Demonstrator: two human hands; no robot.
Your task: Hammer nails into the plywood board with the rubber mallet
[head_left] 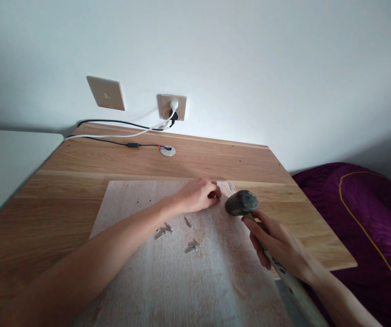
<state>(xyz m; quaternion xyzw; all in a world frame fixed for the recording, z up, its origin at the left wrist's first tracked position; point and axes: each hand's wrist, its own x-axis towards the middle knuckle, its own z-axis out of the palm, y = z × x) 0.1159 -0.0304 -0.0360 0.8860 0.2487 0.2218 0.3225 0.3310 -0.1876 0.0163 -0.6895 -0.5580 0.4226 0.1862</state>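
My left hand (200, 195) rests at the far right part of the pale wooden board (168, 281). Its fingertips are closed in a pinch on a small silvery fastener (220, 198), mostly hidden by the fingers. My right hand (277, 240) grips a rubber mallet (241, 203) by its handle, close below the head. The mallet's dark, worn head hangs just right of the left fingertips, apart from them. Several loose metal fasteners (188, 222) lie on the board nearer to me, in small groups; whether they are screws or nails I cannot tell.
The board lies on a wooden desk (202, 156) against a white wall. A wall socket (172, 107) has plugs in it, and cables run left past a cable grommet (168, 151). A white panel (15, 163) stands at left; purple bedding (362, 218) is at right.
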